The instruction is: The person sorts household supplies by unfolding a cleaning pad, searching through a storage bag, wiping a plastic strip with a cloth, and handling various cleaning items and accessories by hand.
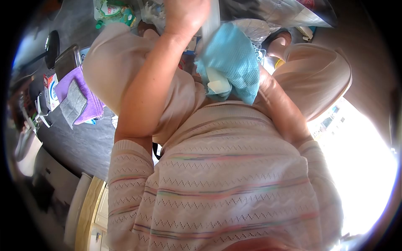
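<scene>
My left hand (186, 16) is at the top edge, closed beside a long, whitish translucent strip (211, 23), its fingertips out of sight. The strip runs down into a light blue textured cloth (234, 56). My right hand (264, 80) is mostly hidden behind this cloth and grips it from the right. From a fold of the cloth pokes a white blunt end (217, 81), lined up with the strip. All of this is held above my lap, between my bent knees.
A green and white bottle pack (113, 12) lies on the floor at upper left. Further left are a purple towel (79, 94) with a grey cloth (74, 102) on it, and a box (51, 91). Clear plastic sheeting (276, 12) spreads beyond my hands. Bright light fills the right.
</scene>
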{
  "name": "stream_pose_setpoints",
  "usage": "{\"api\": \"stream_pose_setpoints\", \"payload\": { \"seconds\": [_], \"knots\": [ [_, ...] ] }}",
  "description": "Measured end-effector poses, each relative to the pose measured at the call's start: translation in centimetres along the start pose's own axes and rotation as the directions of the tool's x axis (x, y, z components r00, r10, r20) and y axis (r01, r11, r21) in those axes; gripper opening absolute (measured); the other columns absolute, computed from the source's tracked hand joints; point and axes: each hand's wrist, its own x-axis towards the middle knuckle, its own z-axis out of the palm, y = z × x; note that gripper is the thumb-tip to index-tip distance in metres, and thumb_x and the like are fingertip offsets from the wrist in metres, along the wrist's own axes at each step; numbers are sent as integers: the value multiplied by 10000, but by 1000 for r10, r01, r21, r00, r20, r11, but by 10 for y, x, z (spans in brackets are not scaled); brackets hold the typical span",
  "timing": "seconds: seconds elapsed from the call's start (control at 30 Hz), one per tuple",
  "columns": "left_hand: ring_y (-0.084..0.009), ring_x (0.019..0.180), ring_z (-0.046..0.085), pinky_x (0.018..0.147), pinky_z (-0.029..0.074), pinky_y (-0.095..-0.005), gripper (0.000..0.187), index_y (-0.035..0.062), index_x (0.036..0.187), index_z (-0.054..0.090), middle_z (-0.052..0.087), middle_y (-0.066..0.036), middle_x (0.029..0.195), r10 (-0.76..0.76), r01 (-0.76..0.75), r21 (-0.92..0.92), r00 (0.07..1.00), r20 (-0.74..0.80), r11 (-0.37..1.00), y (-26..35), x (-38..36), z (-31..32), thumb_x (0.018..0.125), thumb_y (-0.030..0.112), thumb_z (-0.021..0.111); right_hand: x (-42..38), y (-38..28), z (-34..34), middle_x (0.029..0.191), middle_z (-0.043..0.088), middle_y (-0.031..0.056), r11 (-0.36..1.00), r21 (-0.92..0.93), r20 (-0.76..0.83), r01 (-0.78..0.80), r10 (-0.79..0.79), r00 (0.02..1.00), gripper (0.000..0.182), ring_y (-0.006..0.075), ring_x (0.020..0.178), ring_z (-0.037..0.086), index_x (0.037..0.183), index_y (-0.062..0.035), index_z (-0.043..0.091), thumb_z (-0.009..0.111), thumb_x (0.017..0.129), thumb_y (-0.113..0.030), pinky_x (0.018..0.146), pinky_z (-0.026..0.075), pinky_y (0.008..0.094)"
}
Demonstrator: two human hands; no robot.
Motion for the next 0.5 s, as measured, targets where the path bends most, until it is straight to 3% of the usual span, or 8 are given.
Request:
{"api": "stream_pose_setpoints", "payload": {
  "seconds": [0.07, 0.13, 0.3, 0.33, 0.4, 0.5],
  "knots": [
    [-7, 517, 298, 428, 235, -202, 312, 79, 604, 418, 361, 90, 555, -4, 4, 5, 1000, -15, 1000, 2, 2, -2, 873, 180, 541, -1, 6, -2, 1101, 539, 86, 947, 275, 61, -168, 157, 986, 479, 141, 978, 513, 1194, -6, 446, 652, 778, -124, 846, 435, 269],
    [-7, 512, 302, 426, 236, -202, 306, 81, 607, 425, 367, 90, 556, -6, 5, -23, 1000, -22, 1000, 2, 4, -4, 872, 179, 542, -2, 17, -4, 1095, 542, 85, 903, 364, 122, -228, 196, 973, 489, 146, 979, 512, 1197, -3, 442, 655, 774, -124, 849, 433, 274],
    [-3, 506, 313, 424, 245, -203, 279, 89, 627, 457, 385, 87, 565, -4, 2, -178, 1000, -11, 984, -5, 13, -8, 874, 188, 540, -8, 14, -3, 1089, 545, 75, 988, 100, 120, -119, 106, 987, 544, 142, 972, 508, 1206, -9, 436, 689, 740, -131, 837, 434, 273],
    [-3, 505, 321, 424, 251, -200, 276, 89, 631, 463, 393, 86, 567, -34, 31, -109, 999, -25, 994, -3, 13, -9, 876, 193, 539, -10, 12, -3, 1088, 545, 73, 992, 59, 116, -111, 104, 988, 554, 139, 968, 508, 1205, -11, 437, 698, 731, -132, 833, 435, 272],
    [-4, 502, 338, 425, 262, -195, 272, 87, 640, 475, 408, 83, 572, -89, 90, 28, 994, -56, 995, 5, 13, -10, 879, 202, 535, -12, 15, -5, 1088, 547, 68, 990, 44, 129, -131, 124, 984, 565, 131, 960, 508, 1194, -13, 448, 714, 710, -133, 830, 435, 267],
    [-8, 493, 367, 417, 286, -194, 258, 80, 659, 510, 441, 71, 579, -202, 195, -154, 979, -32, 969, 8, 16, -11, 877, 213, 540, -13, 16, -8, 1096, 548, 65, 983, 82, 79, -162, 156, 985, 547, 132, 955, 511, 1178, -16, 461, 714, 706, -129, 831, 432, 269]
  ]
}}
